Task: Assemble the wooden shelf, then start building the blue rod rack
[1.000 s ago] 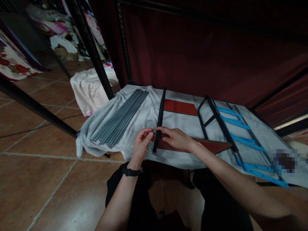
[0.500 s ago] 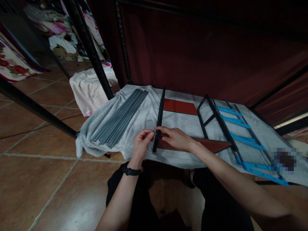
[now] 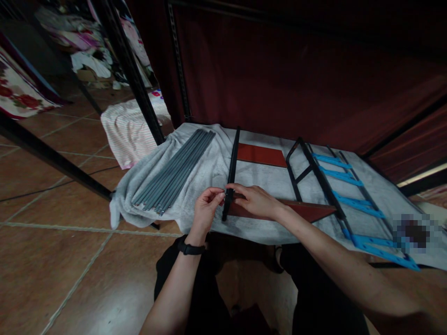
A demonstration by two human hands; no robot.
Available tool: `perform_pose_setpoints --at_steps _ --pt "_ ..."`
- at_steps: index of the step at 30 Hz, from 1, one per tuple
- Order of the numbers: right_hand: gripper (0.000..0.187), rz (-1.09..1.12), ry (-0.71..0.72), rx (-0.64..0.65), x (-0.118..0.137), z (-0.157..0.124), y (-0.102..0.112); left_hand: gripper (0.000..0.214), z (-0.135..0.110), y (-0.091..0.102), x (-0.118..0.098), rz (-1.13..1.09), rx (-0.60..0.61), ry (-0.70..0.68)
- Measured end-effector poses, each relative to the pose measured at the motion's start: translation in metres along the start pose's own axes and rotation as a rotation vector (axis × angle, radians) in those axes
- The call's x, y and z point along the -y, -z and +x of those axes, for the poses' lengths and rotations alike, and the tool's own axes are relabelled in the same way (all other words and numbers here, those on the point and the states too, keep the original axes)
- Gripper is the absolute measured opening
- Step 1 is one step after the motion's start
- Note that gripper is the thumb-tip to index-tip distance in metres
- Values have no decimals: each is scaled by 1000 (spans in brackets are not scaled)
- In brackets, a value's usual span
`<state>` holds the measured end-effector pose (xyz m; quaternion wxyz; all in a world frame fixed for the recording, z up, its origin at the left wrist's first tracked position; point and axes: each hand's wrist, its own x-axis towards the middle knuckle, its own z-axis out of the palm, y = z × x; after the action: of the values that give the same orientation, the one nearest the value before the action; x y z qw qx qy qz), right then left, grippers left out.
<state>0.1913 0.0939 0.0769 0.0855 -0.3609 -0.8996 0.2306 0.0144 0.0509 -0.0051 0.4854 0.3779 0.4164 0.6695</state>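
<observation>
My left hand (image 3: 205, 207) is closed in a pinch at the left side of a black metal bar (image 3: 233, 160); whatever small piece its fingertips hold is too small to make out. From the right, my right hand (image 3: 256, 200) grips the same bar, thumb and fingers on either side of it. The bar lies against the ends of two reddish-brown boards, a far board (image 3: 261, 155) and a near board (image 3: 307, 211). At the boards' other ends is a black metal frame (image 3: 304, 174). A few tiny dark bits (image 3: 216, 175) rest on the cloth beyond my left hand.
Several grey rods (image 3: 176, 172) lie left on a grey cloth (image 3: 195, 218) covering the low surface. Right of the frame are several blue plastic pieces (image 3: 342, 177) along dark rods. Black rack posts (image 3: 134, 74) and a maroon curtain (image 3: 279, 79) stand around it.
My left fingertips have shifted very slightly at the black bar. My right hand keeps its grip, and the boards and rods have not moved.
</observation>
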Motion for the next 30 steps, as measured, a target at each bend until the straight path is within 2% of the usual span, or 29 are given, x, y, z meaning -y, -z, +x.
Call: perform_pose_setpoints --at_steps 5,8,12,16,19,21,25,30 --pt "50 14 22 -10 1 0 0 20 -2 3 -3 -95 96 31" --pt "51 27 29 -9 1 0 0 28 -3 2 -4 -133 60 43" --pt "51 15 15 -19 -1 0 -2 21 0 0 0 -42 -2 25" --pt "50 13 24 -27 -2 0 -3 20 0 2 1 -40 51 36" --pt "49 23 41 -29 -2 1 -2 27 -2 4 -2 -113 94 60" --pt "50 32 39 -29 -2 1 -2 31 -2 3 -3 -138 68 63" --pt "51 29 28 -31 -1 0 -1 20 0 0 -1 -13 8 19" --pt "50 25 27 -36 0 -1 -1 21 -1 3 0 19 55 20"
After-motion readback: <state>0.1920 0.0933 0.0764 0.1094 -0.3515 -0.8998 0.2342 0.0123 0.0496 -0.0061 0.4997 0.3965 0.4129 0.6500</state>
